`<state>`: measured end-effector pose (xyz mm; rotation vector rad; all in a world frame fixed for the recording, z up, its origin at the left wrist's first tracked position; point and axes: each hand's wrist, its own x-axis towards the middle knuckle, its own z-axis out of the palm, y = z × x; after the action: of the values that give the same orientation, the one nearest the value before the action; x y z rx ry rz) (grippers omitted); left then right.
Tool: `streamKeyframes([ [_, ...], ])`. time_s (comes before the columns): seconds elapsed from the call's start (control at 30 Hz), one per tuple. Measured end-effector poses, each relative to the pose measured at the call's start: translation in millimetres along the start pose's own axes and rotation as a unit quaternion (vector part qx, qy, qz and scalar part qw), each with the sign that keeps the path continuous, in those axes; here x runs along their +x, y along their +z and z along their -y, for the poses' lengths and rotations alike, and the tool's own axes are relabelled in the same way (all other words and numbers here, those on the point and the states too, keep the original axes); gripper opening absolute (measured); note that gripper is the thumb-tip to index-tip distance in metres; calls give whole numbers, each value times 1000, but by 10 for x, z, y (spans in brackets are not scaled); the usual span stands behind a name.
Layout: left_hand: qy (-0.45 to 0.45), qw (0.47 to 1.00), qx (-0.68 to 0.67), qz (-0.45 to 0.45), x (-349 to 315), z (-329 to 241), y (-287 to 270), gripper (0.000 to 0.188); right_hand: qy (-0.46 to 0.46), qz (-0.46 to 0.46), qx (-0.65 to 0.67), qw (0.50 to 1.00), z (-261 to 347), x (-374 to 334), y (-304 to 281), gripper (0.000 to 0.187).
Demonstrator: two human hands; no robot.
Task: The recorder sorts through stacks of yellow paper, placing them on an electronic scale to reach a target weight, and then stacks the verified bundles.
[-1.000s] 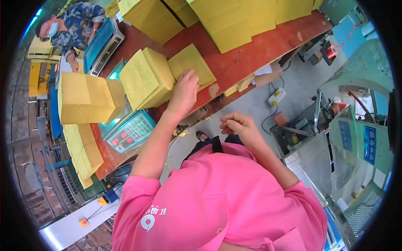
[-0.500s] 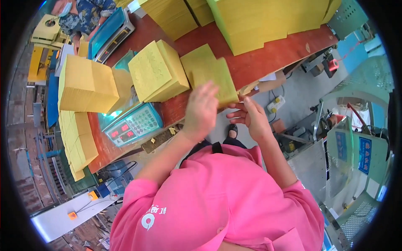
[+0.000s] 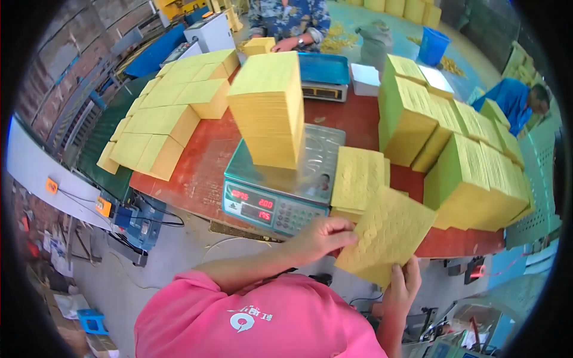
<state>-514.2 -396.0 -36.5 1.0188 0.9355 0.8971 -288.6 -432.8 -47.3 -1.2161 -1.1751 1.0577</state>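
Observation:
A thin yellow sheaf of paper [image 3: 391, 235] with a scalloped pattern is held tilted in front of me. My left hand [image 3: 327, 238] is closed on its left edge, thumb on top. My right hand [image 3: 403, 281] pinches its lower right edge between thumb and fingers. Just beyond, a lower pile of the same yellow paper [image 3: 358, 173] lies on the red table, partly covered by the sheaf. Left of it sits a digital scale [image 3: 250, 206] with lit red digits, bearing a tall yellow paper stack [image 3: 265, 113].
Yellow paper blocks [image 3: 161, 131] cover the table's left side, and more tall stacks [image 3: 412, 113] stand at the right. Across the red table [image 3: 206, 146], a person [image 3: 286, 24] handles a small yellow block beside a second scale [image 3: 322, 74]. Another person in blue [image 3: 507, 104] bends down at far right.
My view has swung left and up, showing more of the table. The paper sheaf, lying under my left hand before, is now raised between both hands. My right hand has closed on it.

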Motion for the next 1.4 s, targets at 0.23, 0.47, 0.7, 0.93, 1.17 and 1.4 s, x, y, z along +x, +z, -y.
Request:
streamKeyframes([
  [0.23, 221, 949, 144, -173, -270, -1633, -1282, 23, -185, 144, -32, 972, 1185, 1317, 1610, 29],
  [0.47, 138, 947, 198, -212, 283, -2348, -2671, 28, -129, 228, 58, 963, 1279, 2433, 2810, 49],
  [0.7, 78, 958, 194, -195, 411, -2121, -2972, 27, -139, 221, 6, 965, 1106, 2498, 2989, 44],
  [0.93, 77, 956, 213, -184, 328, -2062, -2909, 27, -184, 197, -72, 960, 1114, 2348, 2946, 40],
  [1.17, 117, 945, 236, -195, 327, -2024, -2842, 31, -243, 152, -120, 951, 987, 2299, 2927, 32],
  [1.4, 119, 947, 235, -185, 305, -1961, -2816, 32, -325, 98, -160, 927, 927, 2204, 2924, 26],
])
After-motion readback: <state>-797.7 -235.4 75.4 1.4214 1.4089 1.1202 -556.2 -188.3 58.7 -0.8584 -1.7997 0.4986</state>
